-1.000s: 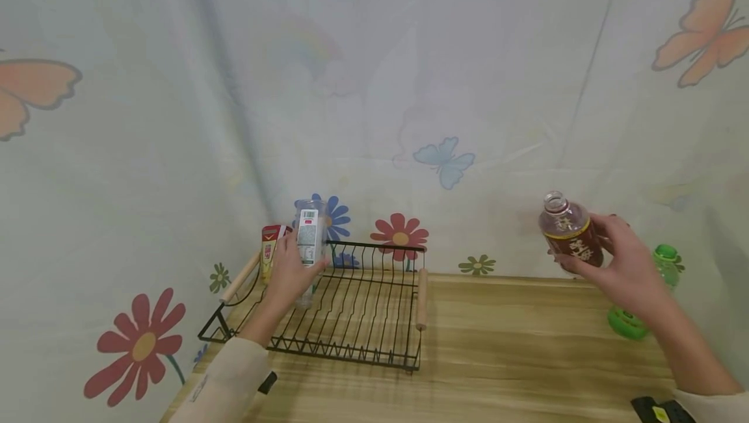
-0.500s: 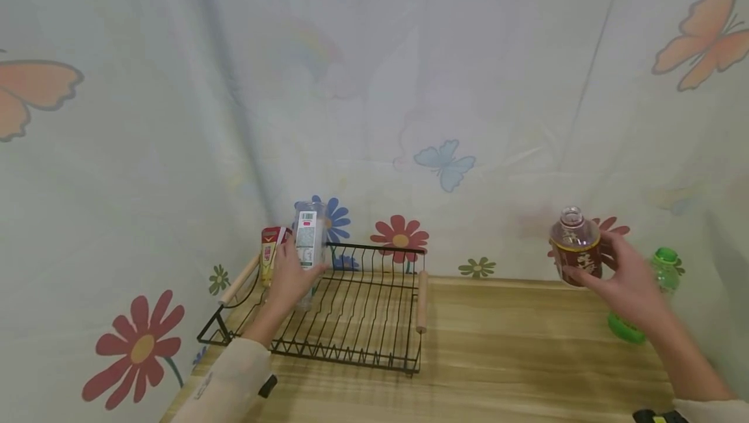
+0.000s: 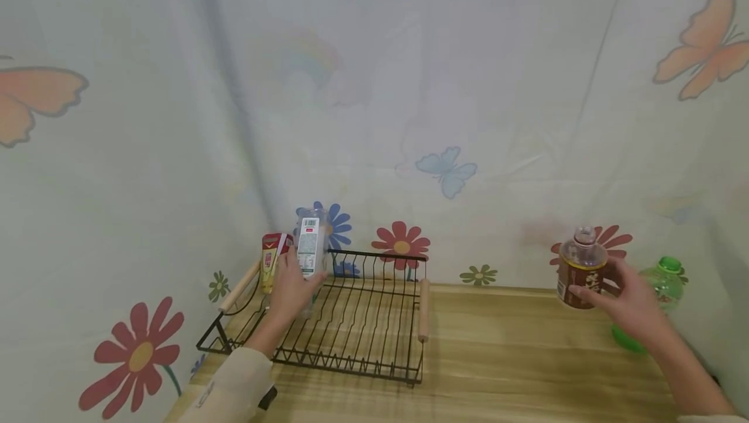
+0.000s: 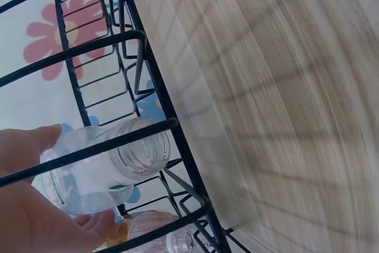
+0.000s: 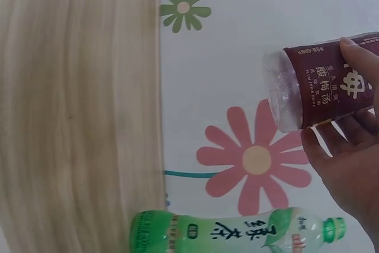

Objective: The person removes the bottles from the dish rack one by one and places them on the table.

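In the head view my left hand (image 3: 290,290) grips a clear plastic bottle (image 3: 309,247) with a white label. It is upside down in the black wire dish rack (image 3: 424,310); its uncapped neck (image 4: 148,149) points down in the left wrist view. Beside it leans a bottle with a red and yellow label (image 3: 271,260), also neck down. My right hand (image 3: 636,306) holds a plum juice bottle (image 3: 576,277) by its dark red label. That bottle is upright, without a cap, and its base (image 5: 281,90) is apart from the tabletop in the right wrist view.
A green tea bottle (image 3: 667,283) with a green cap stands upright at the right, partly hidden by my right hand. Wooden tabletop (image 3: 497,345) lies between the rack and my right hand. A printed curtain (image 3: 515,117) hangs close behind.
My right hand has lowered the plum juice bottle and moved slightly right, turning it from tilted to upright. My left hand stays on the clear bottle. The head view has tipped slightly upward.
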Demonstrator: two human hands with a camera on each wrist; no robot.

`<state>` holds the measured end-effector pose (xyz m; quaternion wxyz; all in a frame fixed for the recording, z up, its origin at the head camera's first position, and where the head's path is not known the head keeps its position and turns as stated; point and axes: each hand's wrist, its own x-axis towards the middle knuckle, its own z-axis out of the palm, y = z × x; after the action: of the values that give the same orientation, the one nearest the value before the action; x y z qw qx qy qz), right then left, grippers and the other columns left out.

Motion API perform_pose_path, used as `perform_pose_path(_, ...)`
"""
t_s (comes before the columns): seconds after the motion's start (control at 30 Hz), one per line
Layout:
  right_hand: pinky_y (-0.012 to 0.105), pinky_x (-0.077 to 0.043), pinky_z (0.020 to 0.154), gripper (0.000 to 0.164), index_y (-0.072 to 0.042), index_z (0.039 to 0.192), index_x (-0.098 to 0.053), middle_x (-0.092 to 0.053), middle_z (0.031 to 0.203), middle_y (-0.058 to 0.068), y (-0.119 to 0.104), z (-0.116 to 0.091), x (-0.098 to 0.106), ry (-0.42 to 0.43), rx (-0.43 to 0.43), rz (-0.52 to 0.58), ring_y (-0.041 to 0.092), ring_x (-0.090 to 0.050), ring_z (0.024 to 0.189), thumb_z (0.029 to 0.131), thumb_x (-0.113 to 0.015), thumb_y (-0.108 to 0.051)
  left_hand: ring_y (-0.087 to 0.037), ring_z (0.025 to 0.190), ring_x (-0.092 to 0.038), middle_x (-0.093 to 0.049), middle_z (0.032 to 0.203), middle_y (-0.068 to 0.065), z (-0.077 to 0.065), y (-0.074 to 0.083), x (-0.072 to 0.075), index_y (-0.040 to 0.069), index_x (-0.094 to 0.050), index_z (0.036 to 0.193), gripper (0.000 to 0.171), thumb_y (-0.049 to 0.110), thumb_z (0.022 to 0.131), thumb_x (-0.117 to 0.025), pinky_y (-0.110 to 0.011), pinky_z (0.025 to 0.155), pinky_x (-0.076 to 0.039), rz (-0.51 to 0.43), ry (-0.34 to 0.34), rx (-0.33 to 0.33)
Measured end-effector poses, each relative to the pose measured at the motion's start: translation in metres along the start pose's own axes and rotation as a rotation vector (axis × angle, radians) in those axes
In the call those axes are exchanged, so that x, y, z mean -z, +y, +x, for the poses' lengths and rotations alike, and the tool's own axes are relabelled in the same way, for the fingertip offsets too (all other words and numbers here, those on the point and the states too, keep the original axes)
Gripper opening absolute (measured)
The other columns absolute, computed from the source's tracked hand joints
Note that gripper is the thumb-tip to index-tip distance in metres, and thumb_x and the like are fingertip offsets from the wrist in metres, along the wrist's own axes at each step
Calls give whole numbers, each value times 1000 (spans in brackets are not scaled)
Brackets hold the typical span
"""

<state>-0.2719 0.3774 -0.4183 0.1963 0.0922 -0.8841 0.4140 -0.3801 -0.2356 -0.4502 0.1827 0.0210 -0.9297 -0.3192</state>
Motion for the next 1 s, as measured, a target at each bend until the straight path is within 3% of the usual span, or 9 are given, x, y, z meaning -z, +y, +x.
perform_pose_path(0.13, 5, -47, 82, 75, 6, 154, -37, -53, 138, 26, 12, -2, -1, -27, -7, 14, -18, -44, 108, 99, -79, -21, -38, 115, -52, -40, 143, -26, 0, 0, 0, 0, -16, 167, 108, 42, 92, -82, -56, 90, -54, 1, 4, -2)
perform_pose_path(0.4, 6, -47, 79, 75, 11, 152, -35, -52, 139, 39, 38, -11, -5, -63, -58, -1, -19, -42, 105, 100, -78, -21, -43, 121, -52, -38, 148, -29, 0, -2, -2, -1, -16, 167, 109, 43, 92, -82, -59, 93, -53, -4, 0, -7)
perform_pose_path(0.47, 7, -47, 78, 74, 12, 150, -35, -51, 138, 41, 42, -13, -6, -63, -75, -12, -4, -54, 111, 100, -78, -20, -43, 120, -52, -38, 148, -29, 1, -2, -3, -1, -16, 167, 108, 42, 92, -82, -59, 93, -53, -8, -2, -11)
perform_pose_path(0.53, 8, -48, 77, 73, 13, 148, -36, -52, 137, 42, 45, -16, -8, -61, -87, -27, 19, -61, 116, 99, -78, -21, -43, 121, -52, -37, 149, -29, 1, -3, -4, -1, -16, 167, 108, 43, 92, -82, -59, 94, -53, -10, -2, -9)
perform_pose_path(0.63, 10, -49, 76, 76, 12, 150, -36, -52, 137, 42, 48, -18, -11, -52, -104, -49, 53, -55, 120, 99, -79, -24, -43, 121, -52, -38, 149, -29, 1, -3, -4, 0, -17, 167, 108, 43, 92, -82, -59, 94, -53, -10, 0, -10)
perform_pose_path(0.77, 18, -56, 77, 80, 14, 151, -34, -50, 138, 44, 53, -20, -12, -51, -123, -52, 58, -54, 122, 99, -79, -27, -43, 121, -51, -38, 149, -29, 1, -4, -4, 0, -17, 167, 108, 44, 92, -81, -59, 94, -53, -9, 0, -14)
perform_pose_path(0.9, 40, -62, 82, 82, 16, 152, -32, -49, 138, 47, 58, -22, -13, -71, -138, -59, 64, -52, 123, 99, -78, -28, -42, 122, -51, -38, 149, -28, 2, -5, -5, 0, -16, 167, 109, 45, 92, -81, -58, 95, -53, -12, -3, -11)
perform_pose_path(1.0, 55, -60, 88, 84, 17, 153, -31, -49, 138, 48, 62, -22, -14, -87, -147, -72, 65, -52, 124, 100, -77, -30, -42, 123, -51, -38, 150, -28, 2, -5, -5, 1, -17, 167, 109, 45, 92, -81, -59, 96, -52, -10, -4, -7)
